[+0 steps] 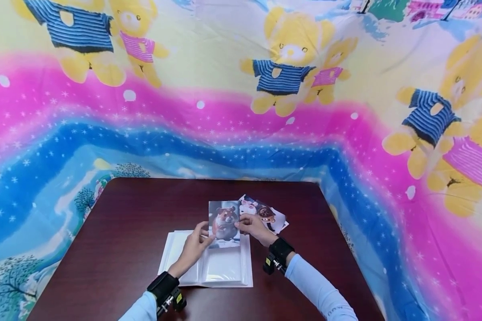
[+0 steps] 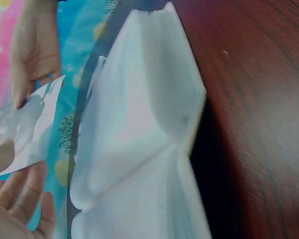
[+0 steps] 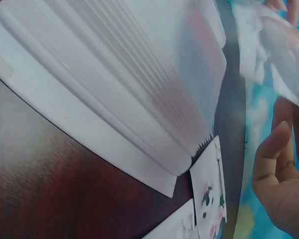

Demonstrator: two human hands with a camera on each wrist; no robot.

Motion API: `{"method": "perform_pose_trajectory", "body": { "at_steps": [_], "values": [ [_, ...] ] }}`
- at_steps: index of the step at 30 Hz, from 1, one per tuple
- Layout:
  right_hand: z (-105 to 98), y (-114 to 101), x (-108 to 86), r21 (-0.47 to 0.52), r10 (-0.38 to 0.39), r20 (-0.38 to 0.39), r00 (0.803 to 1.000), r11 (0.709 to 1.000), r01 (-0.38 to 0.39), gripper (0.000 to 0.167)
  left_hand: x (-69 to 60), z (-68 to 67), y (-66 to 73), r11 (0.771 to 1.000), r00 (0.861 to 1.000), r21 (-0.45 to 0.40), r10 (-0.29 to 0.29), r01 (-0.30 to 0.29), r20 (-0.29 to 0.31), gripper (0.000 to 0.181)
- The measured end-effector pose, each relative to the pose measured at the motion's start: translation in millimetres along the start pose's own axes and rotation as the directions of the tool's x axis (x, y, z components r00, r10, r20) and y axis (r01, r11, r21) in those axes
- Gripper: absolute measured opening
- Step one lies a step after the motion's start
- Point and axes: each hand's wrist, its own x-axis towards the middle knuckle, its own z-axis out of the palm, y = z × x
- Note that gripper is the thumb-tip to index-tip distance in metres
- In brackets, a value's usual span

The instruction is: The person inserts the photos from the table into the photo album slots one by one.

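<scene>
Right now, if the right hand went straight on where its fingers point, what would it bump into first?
The hamster photo, whose edge the right hand pinches. Beyond that, the left hand at the opposite edge might come next, though depth and exact line are hard to judge.

A bear-printed cloth [image 1: 209,58] hangs behind and beside a dark reddish-brown table [image 1: 124,214].

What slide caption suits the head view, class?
Left hand and right hand hold a rectangular glossy animal picture above an open white album on a reddish-brown table.
</scene>
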Motion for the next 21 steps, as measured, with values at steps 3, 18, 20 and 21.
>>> {"method": "perform_pose_trajectory", "body": {
  "at_steps": [3,18,20,21],
  "values": [
    [-6,-2,4.1,-0.017,-0.024,-0.047,0.999,1.000,0.024,0.020,-4.9,1.5,-4.2,0.998,0.999,0.064,0.006,-0.009,0.050,0.050],
    [-9,-1,31.6,-0.021,-0.110,-0.253,0.961,0.994,0.109,0.016,-7.6,2.3,-12.8,0.723,0.815,0.414,0.367,-0.553,0.448,0.036],
    [-6,0,34.1,-0.015,-0.108,-0.253,0.961,0.994,0.108,0.015,-4.2,1.7,-14.3,0.717,0.797,0.404,0.357,-0.568,0.486,0.044],
    [-5,1,35.4,-0.002,-0.104,-0.252,0.962,0.994,0.107,0.014,-2.3,1.4,-15.0,0.717,0.793,0.405,0.342,-0.567,0.504,0.048]
  ]
}}
